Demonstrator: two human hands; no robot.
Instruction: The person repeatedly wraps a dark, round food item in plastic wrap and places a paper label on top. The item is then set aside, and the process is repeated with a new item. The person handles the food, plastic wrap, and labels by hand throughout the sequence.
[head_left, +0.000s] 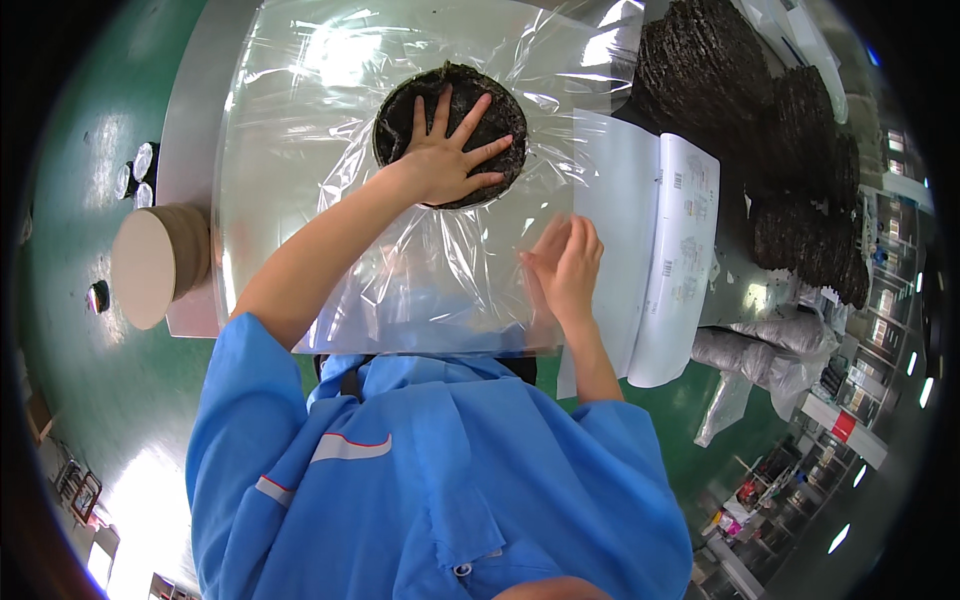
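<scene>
My left hand (455, 154) lies flat with its fingers spread on a dark, rough-textured mass (501, 159) inside a round container. Around the container spreads a creased sheet of clear plastic film (300, 187), which covers much of the table before me. My right hand (571, 262) is raised near the film's right side, fingers slightly bent and somewhat blurred, with nothing seen in it. To the right of that hand lie white printed sheets (679, 247), curled along one side. Whether film lies between my left palm and the dark mass, I cannot tell.
A stack of round tan discs (144, 268) stands by the table's left edge (193, 150). Large piles of dark, layered flaky material (705, 67) are at the upper right. Plastic-wrapped grey rolls (739, 352) lie at the lower right. Small foil-topped items (142, 161) stand farther left.
</scene>
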